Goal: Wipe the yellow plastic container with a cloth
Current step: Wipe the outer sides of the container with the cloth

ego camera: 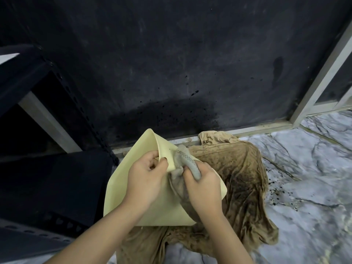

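A pale yellow plastic container [133,168] is held tilted above the floor, its rim pointing up and away. My left hand [146,176] grips the rim, thumb on the inner wall. My right hand [202,185] is closed around a grey dotted cloth [184,161] and presses it against the container's inner wall near the rim. Part of the cloth hangs down between my hands. Small dark specks show on the wall beside the cloth.
A stained brown cloth [238,178] lies crumpled on the marble floor [304,168] under the container. Dark splatter marks the floor to the right. A black wall [171,54] rises behind, a dark metal rack [47,168] stands left, a metal door frame [320,77] right.
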